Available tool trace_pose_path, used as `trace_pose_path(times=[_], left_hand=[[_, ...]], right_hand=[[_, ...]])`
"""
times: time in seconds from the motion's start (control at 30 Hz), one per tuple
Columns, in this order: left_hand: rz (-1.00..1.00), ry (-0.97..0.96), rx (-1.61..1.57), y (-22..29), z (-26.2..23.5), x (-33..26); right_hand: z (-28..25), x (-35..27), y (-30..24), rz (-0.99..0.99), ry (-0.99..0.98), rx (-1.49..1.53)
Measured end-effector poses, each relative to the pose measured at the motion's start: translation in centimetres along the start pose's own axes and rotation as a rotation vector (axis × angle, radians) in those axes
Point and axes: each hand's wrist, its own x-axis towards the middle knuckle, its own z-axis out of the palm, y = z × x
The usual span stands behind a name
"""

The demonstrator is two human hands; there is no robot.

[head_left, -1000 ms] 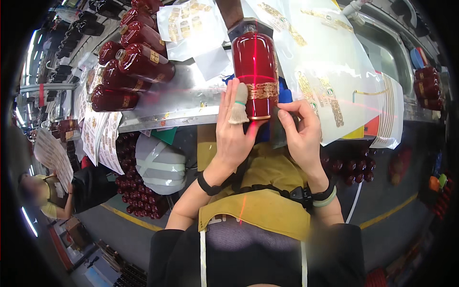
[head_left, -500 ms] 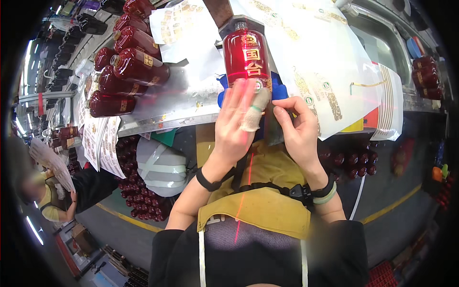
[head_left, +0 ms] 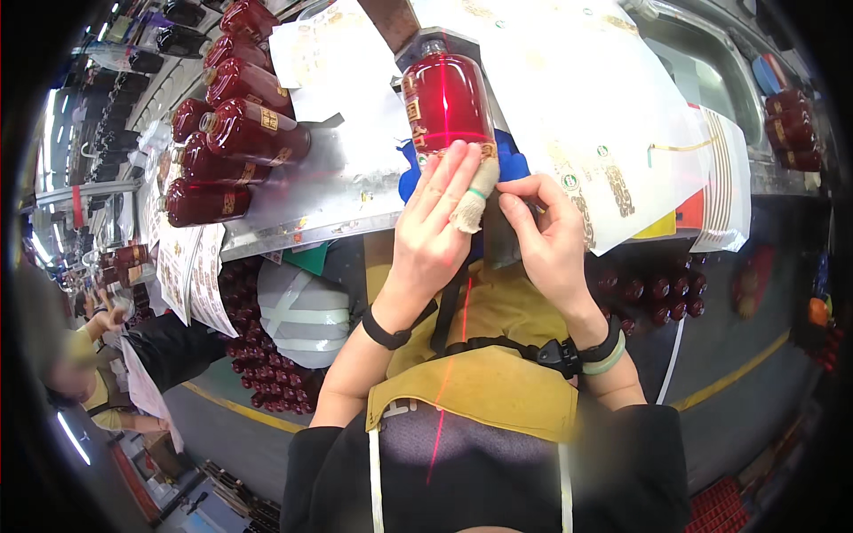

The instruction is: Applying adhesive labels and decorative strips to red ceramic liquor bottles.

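The person's left hand [head_left: 433,233] lies open, fingers flat together on the lower front of a red-coated glass bottle [head_left: 453,93], one digit wearing a cloth finger cover [head_left: 471,206]; pressing on such a curved wall probably goes best with light, even pressure, the cover laid flush and the bottle kept from rolling. The right hand [head_left: 553,240], just right of the bottle's base, has thumb and forefinger nearly meeting, though one cannot tell whether anything sits between them. The bottle rests on a blue cradle [head_left: 514,162] ahead of both hands, its clear neck [head_left: 433,48] farthest from them; it looks deep red and glossy, with gold characters [head_left: 413,111] down its left side and crossing red light lines [head_left: 447,107] over it
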Motion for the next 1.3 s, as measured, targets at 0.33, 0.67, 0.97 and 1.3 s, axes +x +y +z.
trace_pose_path(times=[0.33, 0.67, 0.97, 1.3], left_hand=[[-0.145, 0.134, -0.090, 0.6, -0.1, -0.8], [-0.438, 0.127, -0.215, 0.5, -0.4, -2.6], [-0.298, 0.084, -0.069, -0.3, -0.1, -3.3], [-0.610, 0.112, -0.694, -2.2, -3.2, 0.2]], right_hand=[[-0.2, 0.1, 0.4, 0.001, 0.024, -0.021], [-0.9, 0.6, 0.0, 0.023, 0.091, -0.176], [-0.7, 0.3, -1.2, -0.008, 0.081, -0.251], [-3.8, 2.6, -2.1, -0.033, 0.082, -0.232]])
